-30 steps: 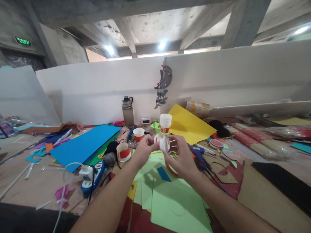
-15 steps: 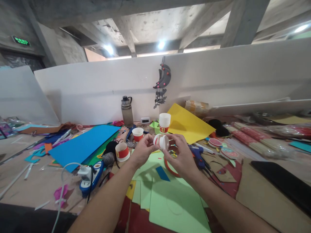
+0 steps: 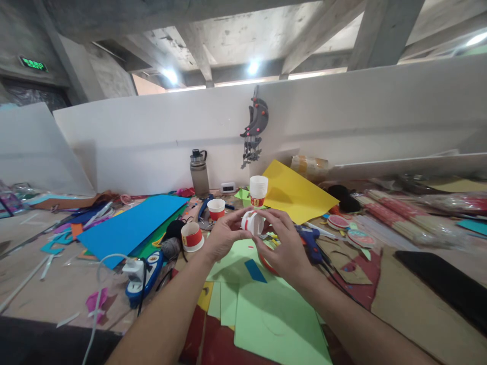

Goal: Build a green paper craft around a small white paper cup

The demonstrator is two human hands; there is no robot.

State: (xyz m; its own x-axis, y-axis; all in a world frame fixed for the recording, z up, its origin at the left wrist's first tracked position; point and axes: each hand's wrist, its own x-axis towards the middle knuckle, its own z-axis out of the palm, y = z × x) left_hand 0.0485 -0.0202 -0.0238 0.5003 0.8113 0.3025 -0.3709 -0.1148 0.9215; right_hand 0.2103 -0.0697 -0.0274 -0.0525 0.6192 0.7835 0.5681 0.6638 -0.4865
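Note:
Between both hands, above the green paper sheets, is a small white round piece with a red stripe, its exact kind unclear. My left hand pinches it from the left, thumb below and fingers above. From the right, my right hand grips its edge with thumb and curved fingers. A stack of white paper cups stands just behind. To the left are a red and white paper cup and another such cup. A blue paper strip lies below the hands.
A blue glue gun with its cable lies to the right, near a black tablet-like slab. Leftward are a blue power strip and blue card. Behind stand a water bottle and yellow card.
The white round piece has turned in my fingers, so its red stripe now sits more upright. Both hands stay in nearly the same place.

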